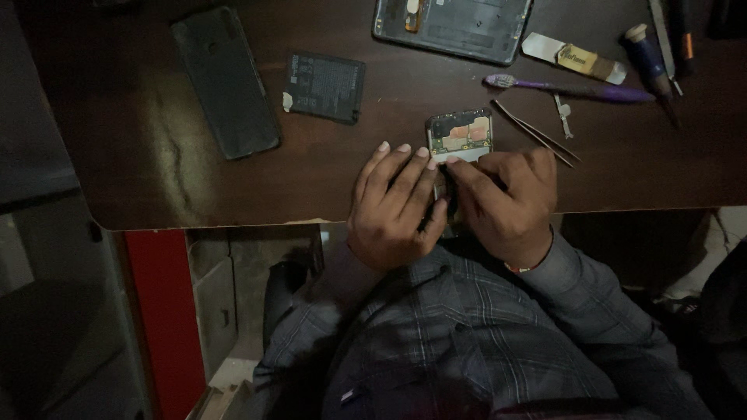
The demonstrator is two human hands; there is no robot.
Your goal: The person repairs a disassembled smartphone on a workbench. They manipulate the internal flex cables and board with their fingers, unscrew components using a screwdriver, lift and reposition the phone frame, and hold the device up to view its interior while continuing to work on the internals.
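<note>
An opened phone (459, 135) lies near the front edge of the dark wooden table (156, 155), its circuit board showing at the far end. My left hand (393, 204) grips its left side, fingers stretched along the edge. My right hand (506, 201) covers the near right part, fingertips pressed on the phone just below the board. The lower half of the phone is hidden under both hands. Whether my right hand also pinches a small tool cannot be made out.
A flat black battery (325, 86) and a black back cover (226, 79) lie at the far left. A second phone frame (453, 28) is at the back. A purple toothbrush (574, 90), tweezers (534, 132), a blue-handled screwdriver (649, 56) and a small tube (576, 58) lie right.
</note>
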